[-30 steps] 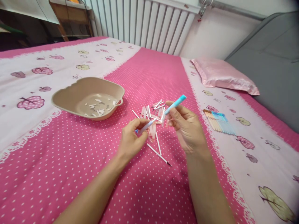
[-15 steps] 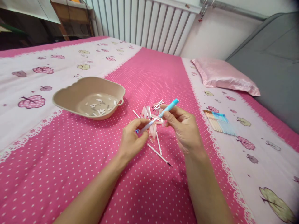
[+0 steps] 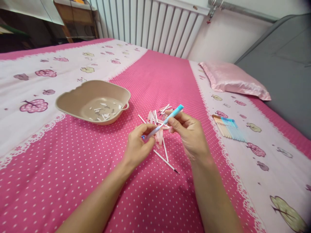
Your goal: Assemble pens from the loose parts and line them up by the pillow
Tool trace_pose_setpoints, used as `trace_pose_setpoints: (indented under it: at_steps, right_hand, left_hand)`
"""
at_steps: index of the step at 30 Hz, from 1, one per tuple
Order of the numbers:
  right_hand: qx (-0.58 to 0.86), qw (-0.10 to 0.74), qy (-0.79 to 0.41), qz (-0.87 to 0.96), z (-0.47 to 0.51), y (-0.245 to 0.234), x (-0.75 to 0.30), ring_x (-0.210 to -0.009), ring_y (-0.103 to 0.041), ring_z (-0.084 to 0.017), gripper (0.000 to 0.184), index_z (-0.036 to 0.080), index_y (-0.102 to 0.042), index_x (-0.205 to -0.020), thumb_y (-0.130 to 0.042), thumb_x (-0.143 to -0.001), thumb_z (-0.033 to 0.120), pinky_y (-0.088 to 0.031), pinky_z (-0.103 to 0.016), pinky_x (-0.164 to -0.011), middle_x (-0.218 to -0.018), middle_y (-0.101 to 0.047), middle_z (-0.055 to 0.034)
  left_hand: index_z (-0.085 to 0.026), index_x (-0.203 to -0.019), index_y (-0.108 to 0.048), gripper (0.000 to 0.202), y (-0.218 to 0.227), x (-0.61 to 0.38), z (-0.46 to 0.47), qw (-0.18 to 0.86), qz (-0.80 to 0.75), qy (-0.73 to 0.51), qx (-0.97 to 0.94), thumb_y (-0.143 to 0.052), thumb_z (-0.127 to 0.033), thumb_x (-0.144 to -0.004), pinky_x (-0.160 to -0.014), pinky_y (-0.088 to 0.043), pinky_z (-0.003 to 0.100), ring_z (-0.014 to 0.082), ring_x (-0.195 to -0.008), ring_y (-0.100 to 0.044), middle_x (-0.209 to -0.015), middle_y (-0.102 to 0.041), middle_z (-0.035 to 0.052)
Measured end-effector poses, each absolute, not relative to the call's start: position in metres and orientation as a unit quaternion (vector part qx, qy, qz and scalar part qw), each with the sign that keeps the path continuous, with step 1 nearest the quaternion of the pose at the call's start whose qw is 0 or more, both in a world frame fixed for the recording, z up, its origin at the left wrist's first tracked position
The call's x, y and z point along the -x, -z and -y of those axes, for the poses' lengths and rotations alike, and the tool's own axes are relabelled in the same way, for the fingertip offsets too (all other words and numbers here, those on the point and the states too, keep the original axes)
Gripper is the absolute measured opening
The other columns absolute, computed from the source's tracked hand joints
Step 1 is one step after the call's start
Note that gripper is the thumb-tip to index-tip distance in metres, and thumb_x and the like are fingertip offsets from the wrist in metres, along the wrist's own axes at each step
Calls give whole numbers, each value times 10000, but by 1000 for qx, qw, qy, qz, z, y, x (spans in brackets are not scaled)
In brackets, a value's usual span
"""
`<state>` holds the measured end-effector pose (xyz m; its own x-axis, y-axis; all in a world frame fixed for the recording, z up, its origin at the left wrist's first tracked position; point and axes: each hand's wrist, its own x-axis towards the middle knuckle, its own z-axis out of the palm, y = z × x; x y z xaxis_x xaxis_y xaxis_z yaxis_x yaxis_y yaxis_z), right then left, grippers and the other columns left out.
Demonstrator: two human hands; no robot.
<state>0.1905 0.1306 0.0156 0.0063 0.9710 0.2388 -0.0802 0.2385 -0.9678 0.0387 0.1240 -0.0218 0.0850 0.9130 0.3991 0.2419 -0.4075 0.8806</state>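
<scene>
A slim pen (image 3: 155, 130) slants upward between my two hands. My left hand (image 3: 139, 142) is closed round its pale lavender lower end, where a bit of blue shows by the fingers. Thumb and fingers of my right hand (image 3: 188, 131) pinch the turquoise upper part (image 3: 177, 111). The two parts meet, or nearly so, between the hands; I cannot tell whether they touch. Beneath lies a loose pile of translucent pink pieces (image 3: 159, 137) and several white sticks. One white pen refill (image 3: 165, 160) with a dark tip rests nearest me.
To the left stands a beige plastic basin (image 3: 73, 97) with small white bits in it. Pens in peach and light blue (image 3: 229, 128) lie in a row at right. A pink pillow (image 3: 235, 77) is behind them, on the dotted bedspread (image 3: 97, 155).
My right hand has moved slightly down and left, bringing the turquoise part closer to the lavender part. My left hand has hardly moved.
</scene>
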Motion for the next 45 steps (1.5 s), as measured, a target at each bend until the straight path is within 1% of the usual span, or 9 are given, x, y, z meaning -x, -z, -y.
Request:
trace_pose_setpoints:
  at_steps: [6,9,13,22,28,32,39,45]
  right_hand:
    - [414,571,-452,547,-131,-13,-190,-723,-585,-96,147,269,-731,-925,-691,-785,251,-456,-209,-574,-942,-694,4]
    - [413,567,-451,552,-132,-12,-190,-762,-597,-109,157,279,-729,-939,-686,-790,255,-461,-212,-583,-936,-695,5]
    - [411,565,-455,552,-132,-11,-190,-764,-601,-109,153,285,-732,-926,-694,-782,251,-464,-212,-587,-957,-696,7]
    - [421,548,-467,552,-131,-15,-188,-744,-585,-101,173,297,-734,-942,-696,-779,255,-460,-216,-610,-918,-705,10]
    - [431,541,-468,550,-130,-16,-187,-746,-585,-122,212,284,-735,-957,-721,-746,281,-474,-249,-629,-924,-703,-6]
    - [436,537,-466,551,-129,-17,-187,-724,-581,-129,235,273,-731,-972,-725,-739,304,-476,-250,-605,-845,-690,-4]
    - [447,528,-460,556,-127,-19,-186,-694,-579,-130,226,276,-722,-988,-699,-763,289,-464,-249,-556,-876,-685,-6]
    - [442,528,-452,567,-127,-19,-186,-772,-596,-141,232,253,-709,-1013,-673,-784,256,-485,-261,-628,-894,-687,-14]
  left_hand:
    - [-134,-912,-650,329,21,-38,-123,329,-435,-514,-662,-497,21,-665,-711,-519,255,126,-745,-632,-826,-692,22]
    - [-138,-917,-650,332,21,-38,-123,331,-433,-514,-662,-497,19,-667,-711,-519,255,126,-739,-635,-819,-694,20]
    - [-145,-917,-650,333,22,-38,-123,328,-436,-516,-660,-502,13,-663,-719,-519,259,130,-750,-641,-831,-699,23]
    - [-145,-912,-652,327,22,-39,-123,331,-433,-522,-656,-506,5,-661,-722,-520,258,130,-750,-642,-839,-704,24]
    - [-145,-920,-649,325,22,-38,-123,340,-437,-519,-651,-508,-5,-663,-728,-528,277,145,-762,-649,-846,-704,33]
    - [-153,-922,-647,329,21,-38,-122,342,-438,-517,-651,-506,-8,-663,-737,-531,285,150,-772,-652,-852,-704,33]
    - [-163,-915,-646,333,21,-39,-122,343,-435,-520,-650,-502,-6,-659,-732,-534,280,148,-766,-655,-848,-706,30]
    - [-152,-924,-646,331,21,-39,-122,343,-437,-518,-650,-502,-7,-664,-734,-532,279,145,-762,-653,-847,-706,35]
